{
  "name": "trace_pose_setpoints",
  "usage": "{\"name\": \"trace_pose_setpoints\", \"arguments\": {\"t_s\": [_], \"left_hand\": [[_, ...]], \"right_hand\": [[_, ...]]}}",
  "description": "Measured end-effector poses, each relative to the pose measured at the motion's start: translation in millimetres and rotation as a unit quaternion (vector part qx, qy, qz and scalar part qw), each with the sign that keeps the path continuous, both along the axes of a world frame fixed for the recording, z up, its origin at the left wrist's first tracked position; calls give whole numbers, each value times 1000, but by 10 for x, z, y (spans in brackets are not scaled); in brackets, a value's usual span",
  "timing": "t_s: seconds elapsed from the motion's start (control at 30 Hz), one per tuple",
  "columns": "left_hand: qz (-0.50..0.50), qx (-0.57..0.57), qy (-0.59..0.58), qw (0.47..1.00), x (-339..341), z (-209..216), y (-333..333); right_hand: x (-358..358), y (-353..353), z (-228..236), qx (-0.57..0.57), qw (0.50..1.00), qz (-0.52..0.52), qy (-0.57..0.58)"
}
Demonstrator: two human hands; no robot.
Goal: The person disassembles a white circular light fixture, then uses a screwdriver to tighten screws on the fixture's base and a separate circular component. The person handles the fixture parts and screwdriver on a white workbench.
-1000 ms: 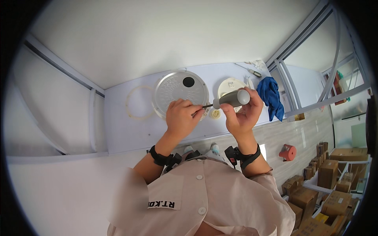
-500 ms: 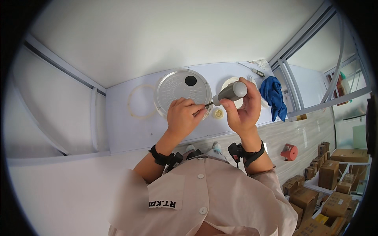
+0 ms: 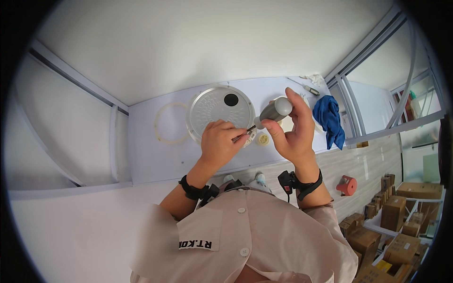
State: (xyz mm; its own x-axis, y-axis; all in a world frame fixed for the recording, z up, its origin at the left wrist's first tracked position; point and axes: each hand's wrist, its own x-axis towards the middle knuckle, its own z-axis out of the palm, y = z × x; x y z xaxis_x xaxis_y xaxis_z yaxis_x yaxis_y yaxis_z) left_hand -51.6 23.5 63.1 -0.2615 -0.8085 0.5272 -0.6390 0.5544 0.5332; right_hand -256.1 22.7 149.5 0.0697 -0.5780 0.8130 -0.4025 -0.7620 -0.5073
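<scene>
A screwdriver (image 3: 275, 111) with a thick grey handle slants between my two hands, its butt end up to the right. My right hand (image 3: 296, 141) holds the handle loosely, thumb along its near side and the forefinger stretched out past it. My left hand (image 3: 219, 146) pinches the thin shaft low down, at the near right rim of a round silver metal piece (image 3: 212, 104). That piece has an embossed face and a black round spot. The screwdriver's tip is hidden by my left fingers. Just right of them sits a small round yellowish piece (image 3: 263, 138).
On the white table (image 3: 155, 165) a thin cream ring (image 3: 159, 136) lies at the left. A second screwdriver (image 3: 310, 89) and a crumpled blue cloth (image 3: 328, 118) lie at the right. Walls enclose the back. A red stool (image 3: 348, 185) and cardboard boxes (image 3: 394, 212) stand beyond, lower right.
My right hand's fingers have loosened and stretched farther along the screwdriver handle, which has tilted slightly. The left hand stays pinched at the shaft. The whole view has shifted a little.
</scene>
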Motion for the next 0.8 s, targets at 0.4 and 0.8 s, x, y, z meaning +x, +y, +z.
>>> {"name": "trace_pose_setpoints", "arguments": {"t_s": [0.4,0.8], "left_hand": [[6,10,-8,1000,34,-29,-32],[7,60,-42,997,34,41,-41]], "right_hand": [[132,-57,166,-62,995,-40,72],[125,12,104,78,996,19,40]]}}
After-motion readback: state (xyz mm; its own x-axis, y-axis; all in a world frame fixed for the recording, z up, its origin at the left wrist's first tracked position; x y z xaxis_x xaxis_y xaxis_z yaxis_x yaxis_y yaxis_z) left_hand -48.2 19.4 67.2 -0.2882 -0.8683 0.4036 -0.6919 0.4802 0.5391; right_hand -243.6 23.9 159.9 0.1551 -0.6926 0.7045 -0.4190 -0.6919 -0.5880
